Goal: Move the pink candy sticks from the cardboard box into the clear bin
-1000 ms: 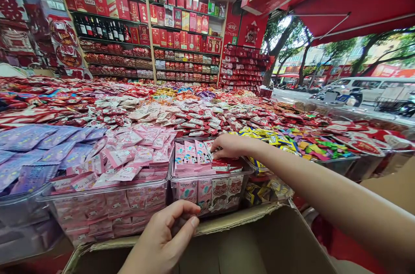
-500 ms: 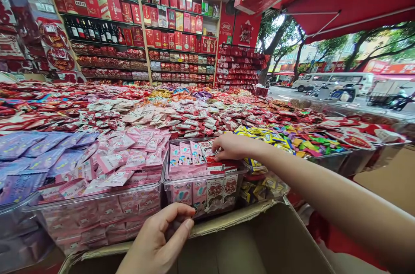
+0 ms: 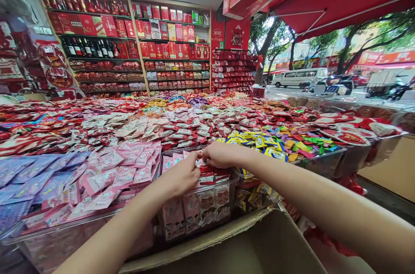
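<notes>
Both hands meet over a clear plastic bin of pink and red-and-white candy packets. My left hand is closed, its fingertips down among the packets beside my other hand; what it grips is hidden. My right hand has its fingers pressed together at the top of the red packets, and what lies between them cannot be made out. Pink packets fill the bin to the left, and yellow-and-blue packets lie to the right.
An open cardboard box stands below, its rim close under my forearms. Purple packets are at far left. Many candy heaps spread ahead toward shelves of red boxes and bottles. A street with a van is at right.
My left hand has moved up and forward from above the cardboard box to the candy bin, beside my right hand. The view has shifted slightly.
</notes>
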Motion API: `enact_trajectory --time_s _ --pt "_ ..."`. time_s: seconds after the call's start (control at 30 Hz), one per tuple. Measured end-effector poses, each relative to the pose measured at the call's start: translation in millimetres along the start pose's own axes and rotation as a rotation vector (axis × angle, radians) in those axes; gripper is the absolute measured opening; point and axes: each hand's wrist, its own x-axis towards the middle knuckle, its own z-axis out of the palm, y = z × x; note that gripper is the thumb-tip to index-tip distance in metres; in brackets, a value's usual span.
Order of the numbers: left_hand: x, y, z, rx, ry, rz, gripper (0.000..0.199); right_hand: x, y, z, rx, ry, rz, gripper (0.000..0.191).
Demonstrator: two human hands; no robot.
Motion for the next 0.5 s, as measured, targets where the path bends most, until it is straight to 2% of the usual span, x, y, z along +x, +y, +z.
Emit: enact_trajectory --time_s 0.07,0.2,0.3,0.5 --pt "5.2 -3.8 2.4 -0.021 -0.041 0.02 0.039 -2.3 -1.9 -2.8 -0.01 -0.011 0.001 0.031" --pt "0.1 -9.6 5.5 -0.145 -0.087 0.055 0.043 -3.9 -2.7 -4.4 0.001 -0.023 0.012 0.029" --pt "-1.0 -9.9 6.2 -0.22 -0.081 0.073 0.043 -1.5 -1.9 -2.6 0.001 -0.03 0.008 0.029" --pt "-1.0 -7.4 5.4 0.057 0.184 0.003 0.025 -0.5 0.2 -0.3 -0.028 -0.007 -0.029 0.031"
